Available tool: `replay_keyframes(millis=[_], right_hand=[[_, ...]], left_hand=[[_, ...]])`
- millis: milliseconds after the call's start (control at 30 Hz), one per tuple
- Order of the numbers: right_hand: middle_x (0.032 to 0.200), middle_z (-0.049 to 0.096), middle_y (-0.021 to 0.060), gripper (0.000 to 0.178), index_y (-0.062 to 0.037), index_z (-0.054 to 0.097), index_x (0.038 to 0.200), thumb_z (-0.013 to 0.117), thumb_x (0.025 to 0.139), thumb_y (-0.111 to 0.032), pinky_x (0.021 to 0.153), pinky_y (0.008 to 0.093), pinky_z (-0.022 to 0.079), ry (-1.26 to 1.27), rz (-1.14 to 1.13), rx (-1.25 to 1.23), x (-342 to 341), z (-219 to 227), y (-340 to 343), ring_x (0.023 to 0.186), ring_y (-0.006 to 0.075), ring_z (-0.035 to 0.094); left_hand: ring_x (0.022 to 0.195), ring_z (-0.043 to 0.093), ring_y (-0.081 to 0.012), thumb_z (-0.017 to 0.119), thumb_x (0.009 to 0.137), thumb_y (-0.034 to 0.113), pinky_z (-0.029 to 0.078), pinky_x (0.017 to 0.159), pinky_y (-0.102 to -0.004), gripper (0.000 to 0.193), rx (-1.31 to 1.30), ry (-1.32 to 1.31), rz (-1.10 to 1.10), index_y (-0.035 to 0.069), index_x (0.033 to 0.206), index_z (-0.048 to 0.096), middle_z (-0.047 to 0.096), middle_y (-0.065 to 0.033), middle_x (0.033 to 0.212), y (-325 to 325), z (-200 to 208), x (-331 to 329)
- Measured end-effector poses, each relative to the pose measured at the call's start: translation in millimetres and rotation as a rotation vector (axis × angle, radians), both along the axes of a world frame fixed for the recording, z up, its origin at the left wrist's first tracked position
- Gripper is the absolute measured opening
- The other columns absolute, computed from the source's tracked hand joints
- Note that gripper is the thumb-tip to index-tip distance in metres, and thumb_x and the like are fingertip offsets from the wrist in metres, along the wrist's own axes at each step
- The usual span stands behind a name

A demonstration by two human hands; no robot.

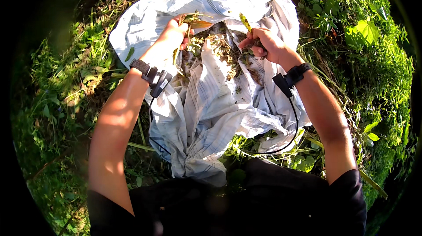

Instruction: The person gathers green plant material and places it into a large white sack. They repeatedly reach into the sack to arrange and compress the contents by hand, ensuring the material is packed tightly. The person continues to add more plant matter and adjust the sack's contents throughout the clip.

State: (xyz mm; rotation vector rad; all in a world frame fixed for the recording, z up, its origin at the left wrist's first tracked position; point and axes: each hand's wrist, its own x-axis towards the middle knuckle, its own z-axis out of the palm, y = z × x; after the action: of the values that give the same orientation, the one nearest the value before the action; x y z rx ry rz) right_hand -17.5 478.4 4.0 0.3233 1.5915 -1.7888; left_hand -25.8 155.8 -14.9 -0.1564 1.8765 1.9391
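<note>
A pale striped cloth [206, 117] lies crumpled on the ground, with dry leaf bits [226, 55] gathered in its middle. Over the left side of that heap, my left hand [176, 33] is closed around a bunch of dry leaves [193, 19], brown and yellowish-green. To the right of the heap my right hand [266, 44] has its fingers curled. A yellow-green leaf [245, 22] sticks up from between its thumb and fingers. Both hands are above the cloth, a short way apart. The inside of each grip is partly hidden.
Grass and low weeds [378, 91] surround the cloth. Dry stalks [327, 75] lie along its right edge. Each wrist wears a black strapped device [160, 82] with a cable [295, 126] hanging near the cloth. Dark clothing [228, 205] fills the near edge.
</note>
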Motion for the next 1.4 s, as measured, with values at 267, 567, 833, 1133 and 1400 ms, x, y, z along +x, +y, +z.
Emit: replay_keyframes(millis=[267,567,833,1133,1400], right_hand=[[0.108,0.072,0.0249,0.020,-0.0079,0.054,0.086,0.044,0.098,-0.020,0.047,0.0251,0.031,-0.093,-0.067,-0.297,5.0,17.5,-23.2,0.049,0.0088,0.035],[0.076,0.057,0.0040,0.028,-0.0065,0.055,0.089,0.046,0.108,-0.025,0.048,0.0233,0.032,0.023,-0.005,-0.301,22.0,39.6,-87.1,0.054,0.0084,0.043],[0.097,0.067,0.0276,0.020,0.0033,0.061,0.099,0.058,0.091,-0.015,0.080,0.0500,0.052,1.051,0.067,0.418,40.1,53.3,-157.6,0.089,0.0454,0.065],[0.117,0.063,0.0162,0.034,-0.0025,0.064,0.115,0.066,0.092,-0.027,0.099,0.0469,0.045,1.686,0.389,0.682,56.1,60.9,-165.7,0.112,0.0342,0.060],[0.137,0.059,0.0243,0.069,0.0035,0.044,0.146,0.066,0.095,-0.037,0.115,0.0517,0.036,1.745,0.492,0.614,63.3,59.1,-154.4,0.133,0.0416,0.053]], left_hand=[[0.072,0.057,-0.0144,0.057,0.094,0.026,0.049,0.060,-0.0297,0.023,0.067,-0.104,0.033,0.004,0.096,0.060,0.058,-0.0031,0.081,-12.0,33.3,12.7],[0.075,0.059,-0.0109,0.069,0.097,0.050,0.052,0.070,-0.0285,0.036,0.244,-0.029,0.113,0.015,0.104,0.064,0.062,0.0023,0.089,21.2,59.4,38.6],[0.115,0.062,-0.0223,0.053,0.104,0.056,0.049,0.103,-0.0424,0.049,0.641,-0.234,0.157,0.012,0.122,0.063,0.066,-0.0076,0.119,32.1,69.9,60.4],[0.106,0.067,-0.0254,0.050,0.103,0.052,0.054,0.095,-0.0412,0.046,0.785,-0.379,0.306,0.009,0.111,0.065,0.069,-0.0105,0.113,0.3,70.4,66.5],[0.083,0.070,-0.0214,0.051,0.107,0.044,0.059,0.073,-0.0359,0.035,0.690,-0.379,0.367,0.012,0.103,0.065,0.071,-0.0051,0.093,-8.1,73.9,75.1]])
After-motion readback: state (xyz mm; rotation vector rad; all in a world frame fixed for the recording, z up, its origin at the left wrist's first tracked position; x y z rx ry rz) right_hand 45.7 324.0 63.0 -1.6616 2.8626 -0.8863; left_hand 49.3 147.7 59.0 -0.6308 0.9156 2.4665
